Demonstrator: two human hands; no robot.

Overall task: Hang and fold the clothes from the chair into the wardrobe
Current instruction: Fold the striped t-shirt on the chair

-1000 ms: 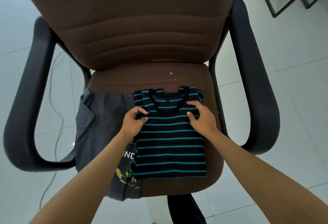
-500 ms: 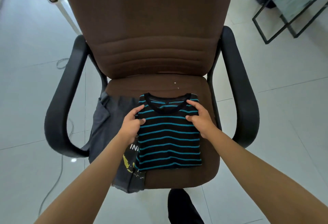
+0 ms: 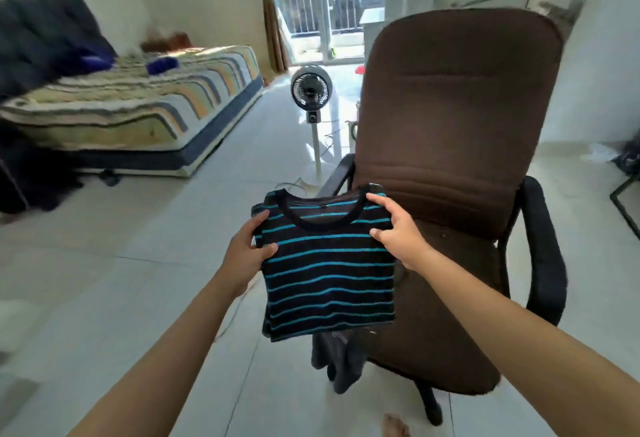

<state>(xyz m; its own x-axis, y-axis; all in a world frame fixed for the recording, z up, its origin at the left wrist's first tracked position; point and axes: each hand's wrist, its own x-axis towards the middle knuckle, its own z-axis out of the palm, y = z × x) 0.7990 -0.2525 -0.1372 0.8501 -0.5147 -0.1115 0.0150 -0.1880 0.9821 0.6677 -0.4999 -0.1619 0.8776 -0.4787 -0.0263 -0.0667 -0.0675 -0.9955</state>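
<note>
Lifted off the chair [image 3: 450,166] now: my left hand [image 3: 247,251] and right hand [image 3: 398,229] both pinch the folded shirt [image 3: 329,274], so the wardrobe's next, I reckon.

We hold a folded shirt [image 3: 329,270] between our hands, the left hand [image 3: 246,254] at its left edge and the right hand [image 3: 398,232] at its right, in front of and left of the chair [image 3: 457,146]. More clothes [image 3: 337,360] hang off the seat's front edge. A fan [image 3: 311,90] stands behind, left of the chair; a bed [image 3: 138,104] lies far left.
</note>
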